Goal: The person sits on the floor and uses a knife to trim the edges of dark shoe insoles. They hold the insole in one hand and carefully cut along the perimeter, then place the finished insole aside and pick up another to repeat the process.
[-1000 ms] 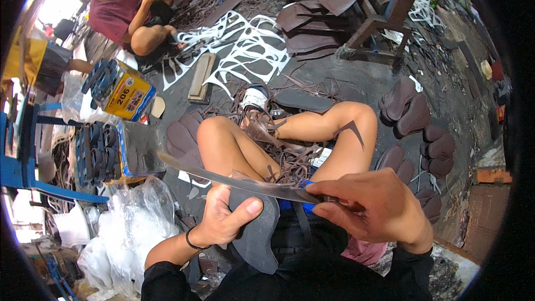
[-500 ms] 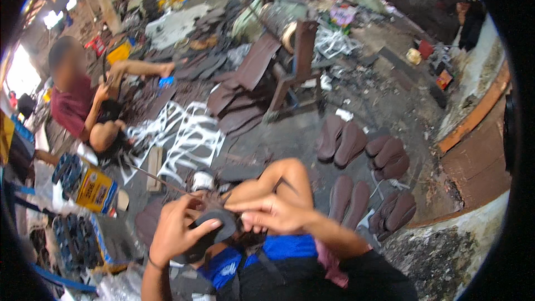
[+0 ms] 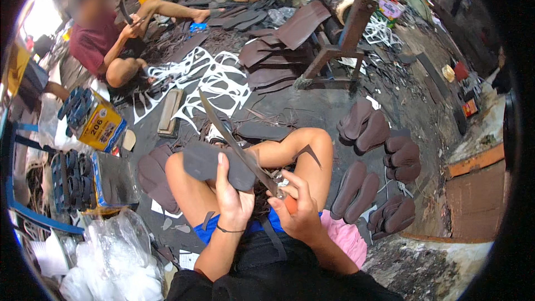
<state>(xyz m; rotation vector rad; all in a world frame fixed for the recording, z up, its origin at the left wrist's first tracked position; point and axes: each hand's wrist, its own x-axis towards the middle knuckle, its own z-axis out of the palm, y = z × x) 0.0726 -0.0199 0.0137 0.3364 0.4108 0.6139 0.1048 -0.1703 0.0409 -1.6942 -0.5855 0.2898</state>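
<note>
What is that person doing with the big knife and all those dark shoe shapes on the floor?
A person sits on the floor with knees bent. The left hand holds a dark sole-shaped piece up in front of them, and the right hand grips a long knife by its orange handle, with the blade laid across the piece. More dark soles lie in pairs and stacks to the right. White cut-out scraps lie further off, where another person sits working too.

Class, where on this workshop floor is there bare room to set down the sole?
Bare dark floor lies between the white scrap sheets and the stool, above the raised knee. Crowded: sole stacks to the right, tins and plastic bags to the left.
</note>
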